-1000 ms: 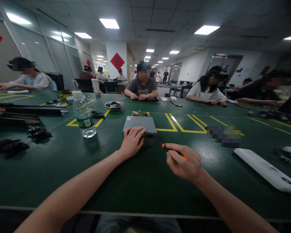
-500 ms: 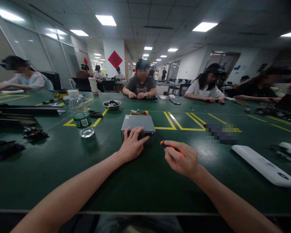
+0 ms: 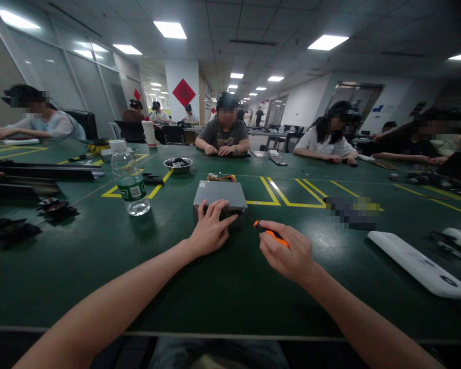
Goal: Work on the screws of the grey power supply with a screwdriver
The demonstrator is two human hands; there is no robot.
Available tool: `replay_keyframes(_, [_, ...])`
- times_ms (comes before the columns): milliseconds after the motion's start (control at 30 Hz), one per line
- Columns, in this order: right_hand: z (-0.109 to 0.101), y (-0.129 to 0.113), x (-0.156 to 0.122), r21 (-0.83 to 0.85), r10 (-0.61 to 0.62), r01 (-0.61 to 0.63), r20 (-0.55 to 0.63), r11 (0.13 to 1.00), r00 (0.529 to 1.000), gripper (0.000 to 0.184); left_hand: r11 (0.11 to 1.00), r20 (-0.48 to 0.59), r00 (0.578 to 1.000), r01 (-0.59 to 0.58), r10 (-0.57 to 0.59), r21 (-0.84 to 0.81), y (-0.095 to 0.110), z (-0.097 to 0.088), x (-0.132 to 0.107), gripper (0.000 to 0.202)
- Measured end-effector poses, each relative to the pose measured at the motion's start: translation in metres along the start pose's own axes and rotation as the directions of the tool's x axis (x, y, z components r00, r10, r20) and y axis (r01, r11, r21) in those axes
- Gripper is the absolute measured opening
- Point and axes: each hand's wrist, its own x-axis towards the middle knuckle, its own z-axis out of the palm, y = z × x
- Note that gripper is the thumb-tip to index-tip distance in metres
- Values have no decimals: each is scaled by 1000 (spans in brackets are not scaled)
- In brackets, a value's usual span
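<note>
A grey metal computer power supply (image 3: 219, 192) sits on the green table in front of me, its coloured cables (image 3: 221, 178) bunched at the far side. My left hand (image 3: 212, 225) holds it, with the fingers over the near top edge and one finger reaching along the front toward the right corner. My right hand (image 3: 288, 250) is closed around the orange and black handle of a screwdriver (image 3: 272, 233). The thin shaft points left to the front right corner of the power supply; whether the tip touches a screw is too small to tell.
On the left stand a water bottle (image 3: 131, 187) and a metal bowl (image 3: 177, 164) of small dark parts. Dark metal parts (image 3: 42, 171) lie farther left. A long white device (image 3: 418, 264) lies at the right. Across the table a person (image 3: 223, 134) sits working.
Very little differs. The view has shifted slightly, and my right hand with the screwdriver has turned a little; the left hand stays on the power supply.
</note>
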Motion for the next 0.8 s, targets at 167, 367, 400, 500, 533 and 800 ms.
replay_keyframes(167, [-2,-20,8,-31,-55,56,47,998,997,18,1000,-2,1000,6,-6,-2,1,-1,1,45])
replay_keyframes(367, [-3,-28,8,-113,-163,172,83,978,983,27,1000,3,1000,11,-11,11,2,-2,2,46])
replay_keyframes(400, [-3,-27,7,-119,-164,173,77,978,983,25,1000,3,1000,11,-11,9,2,-2,2,46])
replay_keyframes(500, [-3,-23,6,-124,-125,132,60,983,990,18,1000,8,1000,7,-7,11,2,-1,1,46])
replay_keyframes(533, [-2,-22,6,-117,-103,109,59,987,993,16,1000,6,1000,7,-7,13,2,-1,1,47])
replay_keyframes(800, [-4,-27,8,-59,-86,92,98,994,991,29,1000,9,1000,2,-2,24,1,-1,1,46])
